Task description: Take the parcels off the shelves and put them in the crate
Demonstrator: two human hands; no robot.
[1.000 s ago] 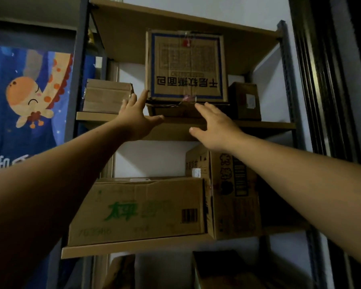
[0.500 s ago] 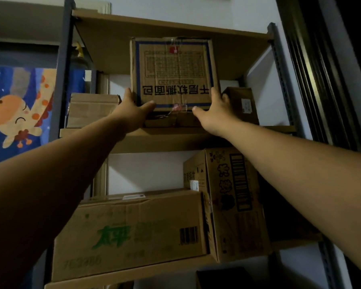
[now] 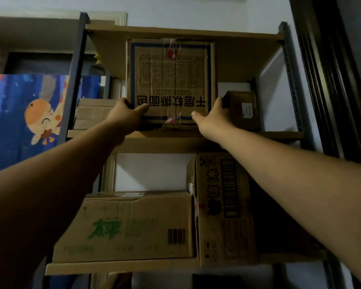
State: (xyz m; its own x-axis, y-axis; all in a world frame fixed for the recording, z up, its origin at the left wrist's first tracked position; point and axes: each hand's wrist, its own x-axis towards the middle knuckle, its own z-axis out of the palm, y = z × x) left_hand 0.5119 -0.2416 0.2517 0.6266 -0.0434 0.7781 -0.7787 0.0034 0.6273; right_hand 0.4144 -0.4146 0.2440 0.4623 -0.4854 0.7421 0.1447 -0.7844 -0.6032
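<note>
Blue box clamped, not off the shelf yet.
Left grip point(image 3: 125, 115) and right grip point(image 3: 214, 119) clamp the blue-bordered box point(image 3: 171, 80) at its lower corners, thumbs on the front; it's in the upper shelf point(image 3: 258, 135) bay. 4 more parcels visible: small box point(image 3: 244, 109), flat box point(image 3: 92, 113), green-print box point(image 3: 129, 226), upright box point(image 3: 223, 205). Crate not in view; looks early.

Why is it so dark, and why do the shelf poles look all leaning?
Head view: the room is dim, so colours look muddy; looking up through a wide lens makes the shelf posts lean together at the top; the box held by the left hand and right hand is a little soft, its print yet readable.
</note>
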